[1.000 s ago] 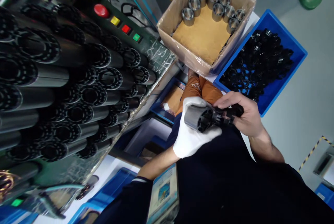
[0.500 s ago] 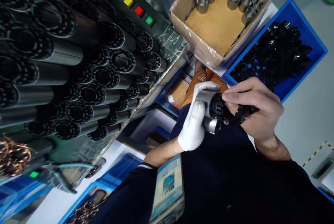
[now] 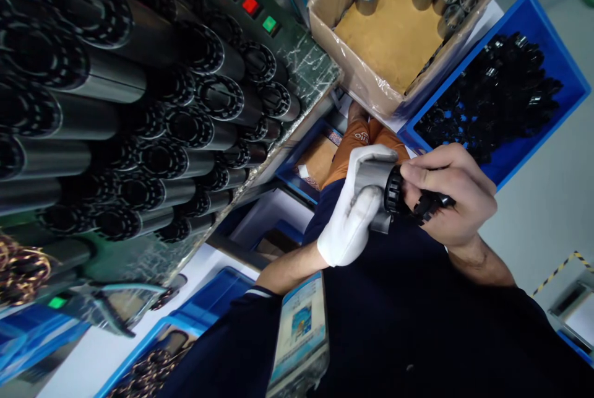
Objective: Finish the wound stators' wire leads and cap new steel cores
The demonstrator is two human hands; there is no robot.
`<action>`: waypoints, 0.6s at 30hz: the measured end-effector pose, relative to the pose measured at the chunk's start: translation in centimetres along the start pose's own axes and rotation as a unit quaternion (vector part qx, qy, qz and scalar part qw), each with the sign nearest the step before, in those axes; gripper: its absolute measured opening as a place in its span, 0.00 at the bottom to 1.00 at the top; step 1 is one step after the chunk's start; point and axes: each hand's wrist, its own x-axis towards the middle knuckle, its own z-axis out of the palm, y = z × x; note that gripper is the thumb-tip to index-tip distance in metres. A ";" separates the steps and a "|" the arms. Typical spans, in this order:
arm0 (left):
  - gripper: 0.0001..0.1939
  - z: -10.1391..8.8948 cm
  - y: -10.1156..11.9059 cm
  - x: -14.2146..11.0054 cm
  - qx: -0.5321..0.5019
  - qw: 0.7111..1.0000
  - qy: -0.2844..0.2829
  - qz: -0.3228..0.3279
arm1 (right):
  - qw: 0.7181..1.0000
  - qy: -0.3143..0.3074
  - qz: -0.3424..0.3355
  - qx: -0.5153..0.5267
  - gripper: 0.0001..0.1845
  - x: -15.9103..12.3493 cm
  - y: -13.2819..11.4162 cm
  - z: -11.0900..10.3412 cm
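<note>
My left hand, in a white glove, is wrapped round a steel sleeve. A second steel cylinder shows just below it in the same grip. A black toothed plastic ring sits against the sleeve's right end. My right hand, bare, has its thumb and fingers closed at that ring, touching it. More small black plastic pieces are tucked in the curled fingers of my right hand. How far the ring goes into the sleeve is hidden.
Many steel cylinders with black end rings lie stacked on the green bench at left. A plastic-lined carton holds several steel sleeves. Beside it stands a blue bin of black parts. Pliers and copper-coloured rings lie lower left.
The black ring now sits squarer and closer against the sleeve's end, its teeth less exposed. Both hands stay together, with the sleeve turned slightly. The whole view has shifted a little.
</note>
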 end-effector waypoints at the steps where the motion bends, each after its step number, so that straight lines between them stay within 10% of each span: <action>1: 0.27 0.0 -0.2 0.1 -0.001 1.000 0.000 -0.007 | 1.000 0.018 -0.017 0.008 0.13 0.1 0.1 0.1; 6: 0.43 0.6 -1.9 0.7 -0.042 0.998 0.030 -0.031 | 0.998 -0.049 -0.005 -0.045 0.13 0.8 0.4 -0.2; 11: 0.38 1.1 -2.7 0.5 -0.101 0.989 0.059 -0.086 | 0.991 -0.133 0.028 -0.009 0.20 1.3 0.9 -1.7; 18: 0.35 1.0 -2.4 0.4 -0.122 0.981 0.108 -0.108 | 0.994 -0.057 -0.071 0.053 0.28 0.8 1.3 -1.7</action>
